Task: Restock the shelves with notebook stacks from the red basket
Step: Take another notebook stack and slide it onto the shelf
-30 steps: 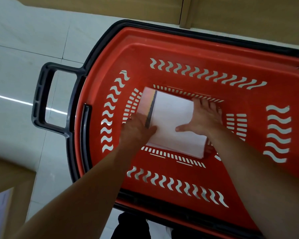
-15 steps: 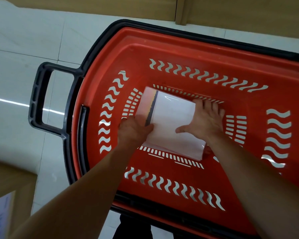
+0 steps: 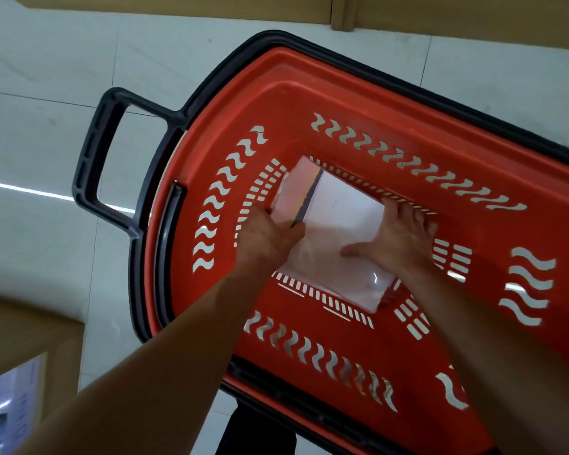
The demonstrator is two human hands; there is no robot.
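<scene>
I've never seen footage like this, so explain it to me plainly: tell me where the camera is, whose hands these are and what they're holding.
There is no machine here. A person wears one wide-angle camera on the head, and it looks down along their own bare arms. Below them a red basket with a black handle stands on a pale tiled floor. On the basket's bottom lies a notebook stack, seemingly wrapped in shiny clear film. The left hand grips the stack's left edge. The right hand has its thumb on top and its fingers over the right edge. So both hands hold the one stack, inside the basket.
</scene>
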